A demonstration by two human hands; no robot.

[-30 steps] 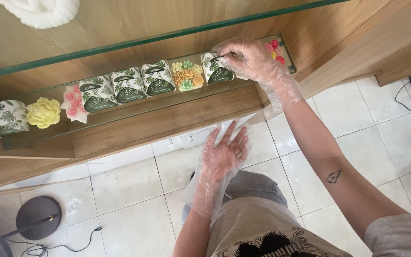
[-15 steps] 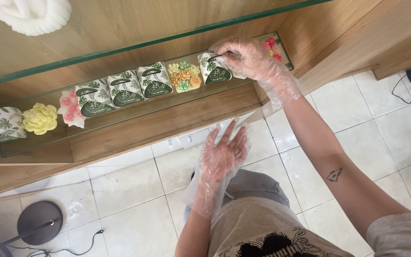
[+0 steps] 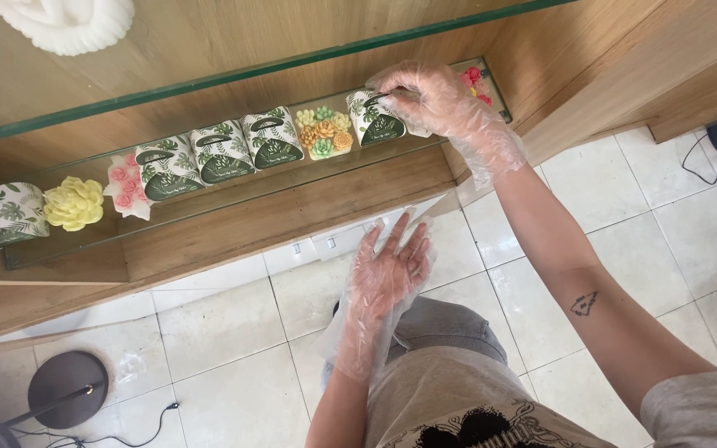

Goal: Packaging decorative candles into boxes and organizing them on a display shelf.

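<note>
Right hand [image 3: 437,104] grip pinching leaf-print box [image 3: 378,121] on glass shelf [image 3: 234,195]; left hand [image 3: 387,270] released, hovering.

I see white paper gift boxes with green leaf print [image 3: 379,123], a pale yellow flower-shaped piece [image 3: 74,203] at nine o'clock, pale white floor tiles [image 3: 234,390].

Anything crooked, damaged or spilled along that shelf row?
Nothing stands out. The leaf-print boxes and flower-shaped pieces sit in a neat row on the glass shelf; the right hand touches the rightmost box.
</note>
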